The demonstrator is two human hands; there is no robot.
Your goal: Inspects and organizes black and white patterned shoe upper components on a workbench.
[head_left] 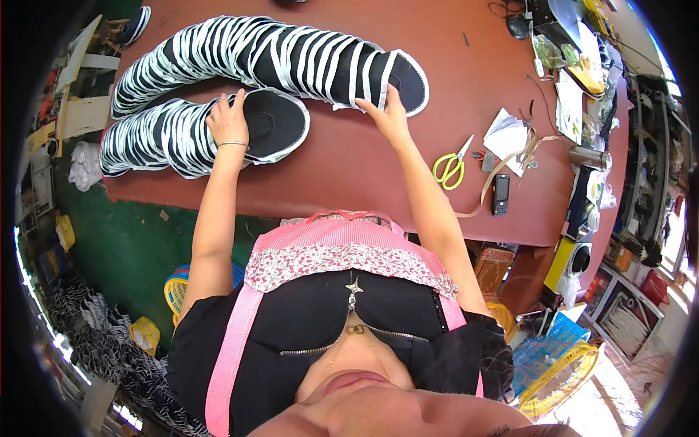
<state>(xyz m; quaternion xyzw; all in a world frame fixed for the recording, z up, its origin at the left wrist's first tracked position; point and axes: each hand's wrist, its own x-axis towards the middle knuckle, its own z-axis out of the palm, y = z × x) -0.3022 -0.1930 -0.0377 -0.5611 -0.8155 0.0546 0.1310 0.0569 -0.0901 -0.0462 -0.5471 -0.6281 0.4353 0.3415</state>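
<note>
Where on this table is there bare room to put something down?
The widest bare patch of the red-brown tabletop lies between the far striped stack and the white papers, beyond the scissors. A smaller one sits between the near striped stack and the right forearm. It's crowded rightward, around the papers, flask and handheld device.

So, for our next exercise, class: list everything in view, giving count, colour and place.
Table: one, red-brown, upper centre
Farther striped row: one, black and white, table's left
Nearer striped row: one, black and white, below it
Scissors: one pair, yellow-green handles, table's right
Handheld device: one, black, beyond the scissors
Strip: at least one, tan, between those two
Papers: several, white, above the device
Flask: one, silver, right
Mouse: one, black, upper right
Baskets: several, blue or yellow, lower areas
Striped heap: black and white, lower left
Floor: green, left
Edge clutter: mixed, too jumbled to count
Apron: one, pink, worn
Left hand: one, on the nearer striped row
Right hand: one, at the farther striped row's right end
</note>
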